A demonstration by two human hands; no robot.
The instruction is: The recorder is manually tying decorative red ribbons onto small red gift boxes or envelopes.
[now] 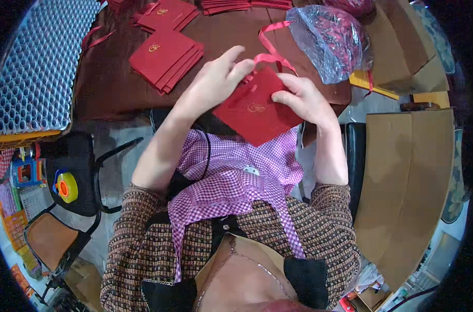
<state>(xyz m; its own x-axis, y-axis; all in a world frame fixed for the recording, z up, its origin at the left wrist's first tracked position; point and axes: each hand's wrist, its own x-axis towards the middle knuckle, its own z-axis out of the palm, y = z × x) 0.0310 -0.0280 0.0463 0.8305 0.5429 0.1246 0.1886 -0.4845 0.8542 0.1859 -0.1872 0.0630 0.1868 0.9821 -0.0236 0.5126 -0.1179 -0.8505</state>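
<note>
A flat red paper gift bag [270, 117] with a gold emblem hangs tilted in front of me, one corner pointing down over my lap. My right hand [307, 101] grips its right edge, thumb lying on the front face. At the bag's upper left edge, my left hand [215, 83] has its fingertips on a red ribbon [273, 56], with one finger raised; its thumb is mostly hidden. The ribbon loops above the bag and runs up toward a clear plastic bag [333, 41] filled with red ribbon-like material.
Stacked red bags [166, 57] lie left on the brown-covered table [111, 78], with more at the back. A patterned blue-white sheet [33, 67] stands far left. Cardboard boxes [403, 177] line the right. A chair [72, 177] holding a yellow tape roll [67, 187] is at lower left.
</note>
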